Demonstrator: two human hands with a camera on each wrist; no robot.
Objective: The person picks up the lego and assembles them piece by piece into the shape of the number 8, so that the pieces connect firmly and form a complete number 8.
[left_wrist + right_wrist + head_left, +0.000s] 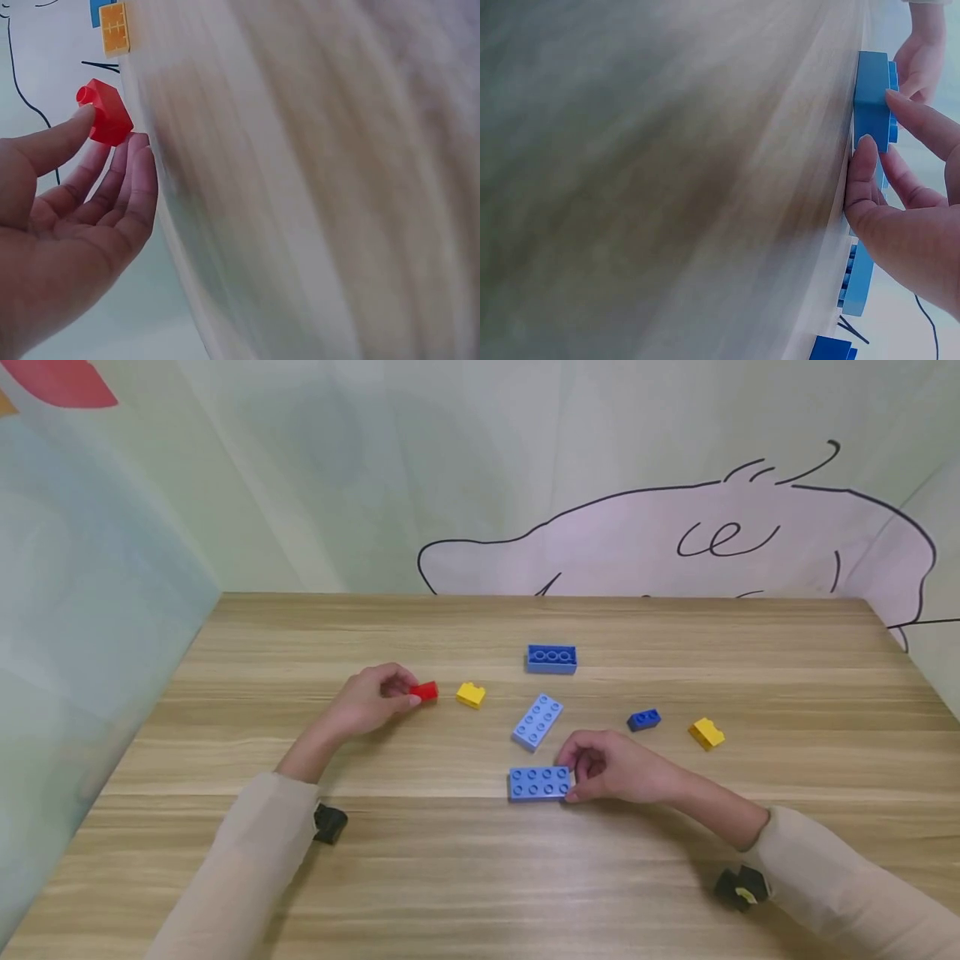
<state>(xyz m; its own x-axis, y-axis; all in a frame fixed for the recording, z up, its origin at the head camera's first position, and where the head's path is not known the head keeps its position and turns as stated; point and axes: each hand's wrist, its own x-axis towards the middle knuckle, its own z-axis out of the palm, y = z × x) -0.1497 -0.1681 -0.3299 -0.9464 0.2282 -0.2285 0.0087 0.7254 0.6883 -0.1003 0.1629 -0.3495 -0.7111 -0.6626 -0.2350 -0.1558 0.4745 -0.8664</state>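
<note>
My left hand (372, 697) pinches a small red toy brick (425, 692) between thumb and fingertips; its round stud shows in the left wrist view. Just right of that brick lies a small yellow brick (470, 695) on the wooden table. With fingers bent, my right hand (618, 768) holds the right end of a light blue brick (538, 784), studs up, near the middle of the table. A second light blue brick (537, 722) sits slanted behind it, also studs up. In the right wrist view, thumb and fingertips touch the held blue brick (871, 101).
Farther back, a blue brick (552, 660) lies with its hollow underside showing. A small dark blue brick (643, 720) and another yellow brick (707, 734) lie to the right. Behind the table (450, 877) hangs a backdrop (315, 477) with a line drawing.
</note>
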